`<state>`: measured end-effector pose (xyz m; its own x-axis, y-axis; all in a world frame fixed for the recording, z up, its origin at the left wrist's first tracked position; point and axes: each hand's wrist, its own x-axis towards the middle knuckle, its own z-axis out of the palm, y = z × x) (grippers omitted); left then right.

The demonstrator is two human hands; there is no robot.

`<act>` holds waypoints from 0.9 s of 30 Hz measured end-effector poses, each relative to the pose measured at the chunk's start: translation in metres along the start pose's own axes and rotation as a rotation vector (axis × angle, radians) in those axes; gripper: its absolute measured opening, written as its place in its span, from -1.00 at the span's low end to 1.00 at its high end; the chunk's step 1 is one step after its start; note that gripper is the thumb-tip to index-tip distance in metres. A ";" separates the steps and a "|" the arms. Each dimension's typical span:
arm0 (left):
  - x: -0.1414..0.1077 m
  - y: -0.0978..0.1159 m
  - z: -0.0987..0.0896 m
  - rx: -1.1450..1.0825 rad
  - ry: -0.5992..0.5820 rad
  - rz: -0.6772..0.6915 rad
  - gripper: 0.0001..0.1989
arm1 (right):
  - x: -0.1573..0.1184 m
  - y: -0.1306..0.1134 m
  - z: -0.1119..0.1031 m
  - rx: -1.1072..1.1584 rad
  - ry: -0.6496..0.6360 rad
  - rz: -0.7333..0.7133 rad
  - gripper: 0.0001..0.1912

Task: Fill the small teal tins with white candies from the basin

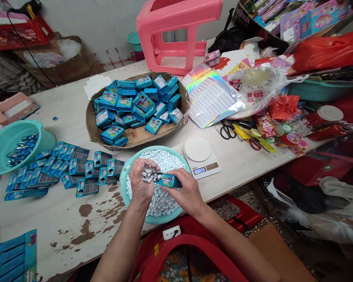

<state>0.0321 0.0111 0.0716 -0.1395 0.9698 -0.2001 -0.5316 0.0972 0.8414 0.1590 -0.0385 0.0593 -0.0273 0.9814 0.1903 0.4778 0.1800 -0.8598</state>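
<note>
My left hand [142, 178] is cupped over a teal basin [129, 196] and holds a small heap of white candies [150, 174]. My right hand [186, 190] grips a small blue candy box [166, 180] lying on its side, its left end against the candies in the left palm. Below both hands, many loose white candies [164, 203] fill the basin. Whether candies are passing into the box is too small to tell. Close by on the left stand several blue boxes with round openings [88, 187].
A cardboard tray [132, 139] of blue boxes lies behind the basin. A digital scale [210, 168] sits to the right, near scissors [228, 130] and holographic sheets [207, 100]. At left are a teal bowl [45, 139] of shiny pieces and flat blue cartons [29, 254]. A pink stool [191, 47] stands behind.
</note>
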 end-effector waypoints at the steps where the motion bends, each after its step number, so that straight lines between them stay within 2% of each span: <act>1: 0.000 0.000 0.001 0.024 -0.008 0.012 -0.82 | 0.000 -0.001 -0.001 0.009 0.006 0.011 -0.68; 6: 0.001 0.000 0.006 0.158 0.052 0.035 -0.81 | 0.000 -0.002 -0.003 0.071 -0.003 0.057 -0.67; 12: 0.002 -0.002 0.013 0.165 0.091 0.048 -0.80 | 0.003 0.000 -0.005 0.079 0.015 0.094 -0.66; 19: 0.002 -0.003 0.019 0.177 0.080 0.031 -0.76 | 0.004 0.000 -0.006 0.086 0.013 0.104 -0.68; 27: 0.004 0.001 0.025 0.189 0.121 0.053 -0.80 | 0.008 0.000 -0.009 0.127 0.040 0.092 -0.65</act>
<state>0.0521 0.0210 0.0839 -0.2680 0.9420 -0.2018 -0.3559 0.0979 0.9294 0.1667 -0.0312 0.0648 0.0473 0.9911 0.1248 0.3618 0.0994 -0.9269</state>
